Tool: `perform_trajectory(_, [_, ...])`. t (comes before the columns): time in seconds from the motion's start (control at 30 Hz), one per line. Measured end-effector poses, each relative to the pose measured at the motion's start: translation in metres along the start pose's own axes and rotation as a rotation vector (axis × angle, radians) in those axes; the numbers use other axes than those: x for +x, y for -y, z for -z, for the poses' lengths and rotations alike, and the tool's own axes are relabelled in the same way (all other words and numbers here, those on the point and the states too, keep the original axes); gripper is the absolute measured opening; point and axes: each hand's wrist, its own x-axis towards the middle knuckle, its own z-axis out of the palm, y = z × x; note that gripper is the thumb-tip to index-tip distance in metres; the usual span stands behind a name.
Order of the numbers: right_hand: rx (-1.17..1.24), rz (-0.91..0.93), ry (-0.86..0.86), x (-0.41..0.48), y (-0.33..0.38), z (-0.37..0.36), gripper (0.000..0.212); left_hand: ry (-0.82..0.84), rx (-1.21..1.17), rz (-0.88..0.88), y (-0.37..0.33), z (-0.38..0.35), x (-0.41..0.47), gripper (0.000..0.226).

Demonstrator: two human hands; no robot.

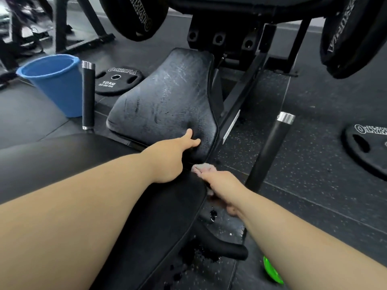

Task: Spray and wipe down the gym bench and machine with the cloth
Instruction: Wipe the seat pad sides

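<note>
A black padded seat of the gym machine lies ahead, its surface streaked and wet-looking. My left hand rests on the seat's near edge with fingers and thumb spread. My right hand grips a pale pinkish cloth and holds it in the gap between the seat and the large black back pad below it. Only a small bunch of cloth shows past my fingers. A bright green object, partly hidden by my right forearm, lies on the floor at the lower right.
A blue bucket stands on the floor at the left. Two black handles with chrome caps flank the seat. Weight plates lie on the floor and hang above. The machine frame runs behind.
</note>
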Motion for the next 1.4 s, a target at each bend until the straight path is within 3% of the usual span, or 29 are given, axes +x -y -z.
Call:
perform_trajectory(0.03, [0.087,-0.027,-0.025,-0.001,0.001,0.000,0.011,-0.001,0.003,-0.003,-0.001,0.001,0.000,0.085])
perform_trajectory(0.13, [0.583,-0.106,-0.137,0.009,0.015,0.004,0.035,0.000,0.012,0.005,-0.006,0.002,-0.002,0.085])
perform_trajectory(0.2, [0.748,-0.157,-0.132,0.012,0.018,0.004,0.036,0.014,0.025,0.012,-0.007,0.002,-0.003,0.085])
perform_trajectory(0.43, [0.589,-0.260,0.064,0.001,0.013,-0.008,0.019,0.078,0.086,0.031,-0.016,0.007,-0.009,0.085])
perform_trajectory(0.5, [0.625,-0.200,0.059,0.000,0.012,-0.012,0.010,0.132,0.155,0.045,-0.024,0.009,-0.010,0.084])
perform_trajectory(0.67, [0.768,-0.022,0.035,-0.019,0.004,0.005,0.025,0.123,0.222,-0.038,-0.049,0.009,-0.021,0.065])
perform_trajectory(0.77, [0.909,0.107,0.013,-0.033,0.011,0.043,0.020,0.004,0.146,-0.167,-0.073,0.001,-0.024,0.075])
perform_trajectory(0.93, [0.858,0.118,0.183,-0.067,-0.018,0.113,0.030,-0.037,-0.153,-0.213,-0.131,-0.019,-0.010,0.048])
perform_trajectory(1.0, [0.770,0.084,0.275,-0.082,-0.041,0.138,0.042,-0.014,-0.257,-0.229,-0.148,-0.042,-0.005,0.035])
perform_trajectory(1.03, [0.678,0.050,0.241,-0.088,-0.055,0.150,0.043,-0.005,-0.321,-0.233,-0.155,-0.057,-0.003,0.028])
perform_trajectory(1.13, [0.292,-0.010,-0.182,-0.092,-0.091,0.179,0.041,0.044,-0.453,-0.210,-0.171,-0.100,0.001,0.021])
perform_trajectory(1.2, [-0.070,0.014,-0.542,-0.093,-0.127,0.197,0.033,0.106,-0.501,-0.173,-0.179,-0.129,0.003,0.017])
perform_trajectory(1.23, [-0.276,0.016,-0.642,-0.095,-0.148,0.206,0.026,0.140,-0.531,-0.154,-0.180,-0.141,0.003,0.015])
perform_trajectory(1.27, [-0.464,-0.025,-0.642,-0.099,-0.168,0.210,0.025,0.183,-0.596,-0.136,-0.182,-0.150,0.002,0.016])
perform_trajectory(1.3, [-0.626,-0.084,-0.561,-0.103,-0.185,0.208,0.039,0.225,-0.679,-0.116,-0.182,-0.158,0.002,0.018])
perform_trajectory(1.4, [-0.761,-0.137,-0.191,-0.104,-0.217,0.184,0.106,0.248,-0.781,-0.090,-0.178,-0.170,0.003,0.021])
